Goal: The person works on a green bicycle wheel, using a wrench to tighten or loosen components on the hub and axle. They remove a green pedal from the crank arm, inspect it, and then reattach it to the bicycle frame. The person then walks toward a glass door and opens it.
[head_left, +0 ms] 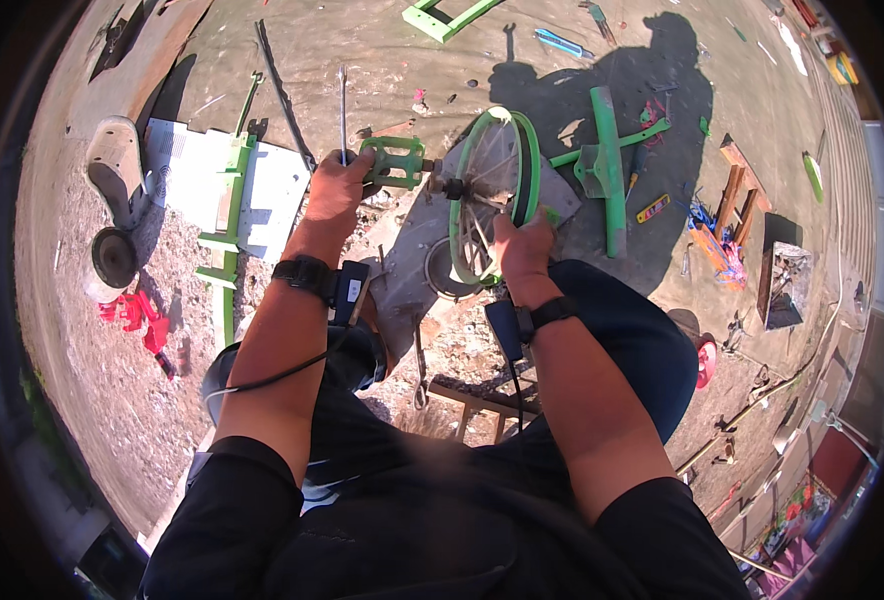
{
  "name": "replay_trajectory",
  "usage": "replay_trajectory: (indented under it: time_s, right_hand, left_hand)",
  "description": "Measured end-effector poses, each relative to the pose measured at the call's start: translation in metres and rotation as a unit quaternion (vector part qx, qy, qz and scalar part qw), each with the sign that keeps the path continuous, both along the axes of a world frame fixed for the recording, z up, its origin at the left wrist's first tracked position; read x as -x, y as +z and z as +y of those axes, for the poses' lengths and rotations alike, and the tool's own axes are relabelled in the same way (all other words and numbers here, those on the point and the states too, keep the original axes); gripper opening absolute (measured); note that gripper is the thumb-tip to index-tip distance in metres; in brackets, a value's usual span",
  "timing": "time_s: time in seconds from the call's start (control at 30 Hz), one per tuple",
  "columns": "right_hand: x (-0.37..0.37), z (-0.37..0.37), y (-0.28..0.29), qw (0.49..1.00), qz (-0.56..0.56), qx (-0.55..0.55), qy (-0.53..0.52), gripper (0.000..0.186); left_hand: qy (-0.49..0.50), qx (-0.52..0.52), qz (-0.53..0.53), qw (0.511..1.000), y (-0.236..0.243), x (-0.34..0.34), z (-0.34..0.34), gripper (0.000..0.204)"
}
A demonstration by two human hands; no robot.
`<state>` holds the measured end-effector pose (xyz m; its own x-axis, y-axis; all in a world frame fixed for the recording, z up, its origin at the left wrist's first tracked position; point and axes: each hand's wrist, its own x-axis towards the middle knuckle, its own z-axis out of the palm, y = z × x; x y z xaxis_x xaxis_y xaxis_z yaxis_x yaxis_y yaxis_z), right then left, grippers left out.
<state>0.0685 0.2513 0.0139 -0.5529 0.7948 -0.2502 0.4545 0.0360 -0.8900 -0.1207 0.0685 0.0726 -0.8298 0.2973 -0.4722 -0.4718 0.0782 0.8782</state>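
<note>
My left hand (338, 190) is closed at the near end of a green cage-like metal drum (395, 162). A thin metal rod (343, 112) sticks up from the same hand; its lower end is hidden by the fingers. Beside the drum's right end stands a green-rimmed spoked wheel (465, 130), tilted on edge, with a dark hub (453, 189) toward the drum. The fingers of my right hand (524, 243) are wrapped round the wheel's lower right rim. A round ring (445, 283) lies on the ground below the wheel.
Left of me are a long green metal frame (225, 265), a white sheet (272, 190) and a red tool (144, 322). To the right lie a green bracket (607, 170), a yellow cutter (653, 208) and wooden pieces (737, 195). A blue cutter (563, 43) lies farther off.
</note>
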Motion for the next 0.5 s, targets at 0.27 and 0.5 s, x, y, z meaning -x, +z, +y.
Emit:
replay_trajectory:
  time_s: [0.27,0.5]
  right_hand:
    - [0.001,0.009,0.015,0.993,-0.102,0.003,0.055,0.041]
    - [0.015,0.031,0.007,0.937,-0.087,-0.338,0.039,0.057]
  left_hand:
    - [0.069,0.070,-0.039,0.994,-0.002,-0.005,-0.017,0.045]
    - [-0.023,0.235,-0.097,0.967,-0.027,-0.059,-0.038,0.025]
